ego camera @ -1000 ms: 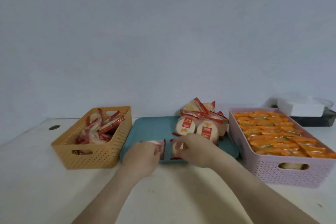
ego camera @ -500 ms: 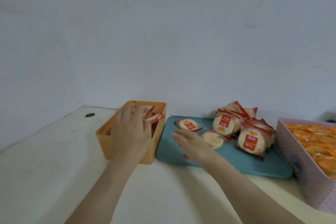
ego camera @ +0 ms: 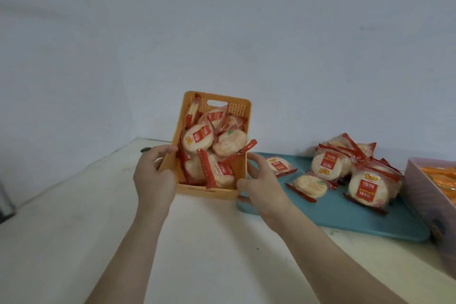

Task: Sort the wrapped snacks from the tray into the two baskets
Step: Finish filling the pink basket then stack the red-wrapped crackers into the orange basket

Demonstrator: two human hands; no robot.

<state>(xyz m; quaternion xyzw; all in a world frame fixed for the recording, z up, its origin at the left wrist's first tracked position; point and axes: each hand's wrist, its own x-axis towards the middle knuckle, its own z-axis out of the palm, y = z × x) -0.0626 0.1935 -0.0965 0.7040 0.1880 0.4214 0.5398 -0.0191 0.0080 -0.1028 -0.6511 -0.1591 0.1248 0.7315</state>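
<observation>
Fingers [ego camera: 164, 150] of the left hand [ego camera: 154, 175] clamp the basket's [ego camera: 217, 192] left wall; the right hand [ego camera: 259, 181] grips its right wall. It tilts up, full of snacks [ego camera: 198, 139]; more lie on the tray [ego camera: 345, 219] beside it.

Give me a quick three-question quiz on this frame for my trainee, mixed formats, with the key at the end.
1. True or false: the left hand and the right hand both hold the orange basket.
2. Which wrappers fill the pink basket? A) orange B) red-and-white C) green
3. Fill in: the unsorted rice cracker packs lie on the teal ____.
Key: 1 true; 2 A; 3 tray.
</observation>
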